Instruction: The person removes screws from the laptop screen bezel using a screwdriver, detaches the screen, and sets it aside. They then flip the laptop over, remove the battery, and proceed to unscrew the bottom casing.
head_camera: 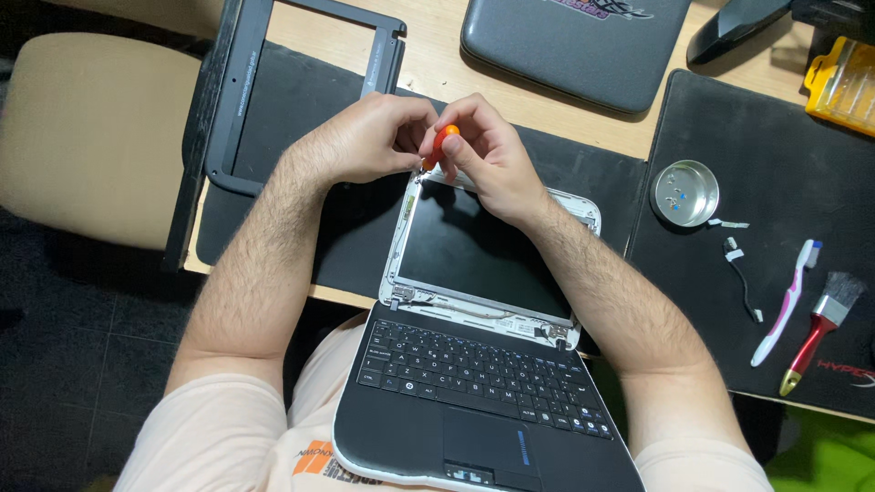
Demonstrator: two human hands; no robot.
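A small open laptop (474, 383) rests on my lap and the desk edge, its screen (474, 246) lying back with the front frame removed. My right hand (492, 155) grips an orange-handled screwdriver (444, 141) at the screen's top left corner. My left hand (374, 137) is pinched close beside the tool's tip, fingers touching that same corner. What the left fingertips hold is hidden.
The detached black screen frame (239, 100) lies at the left on a dark mat (301, 100). A grey laptop lid (574, 46) sits at the back. To the right: a small metal dish (685, 193), a short cable (743, 273), a toothbrush (786, 301), a red-handled brush (820, 328), a yellow bit case (843, 87).
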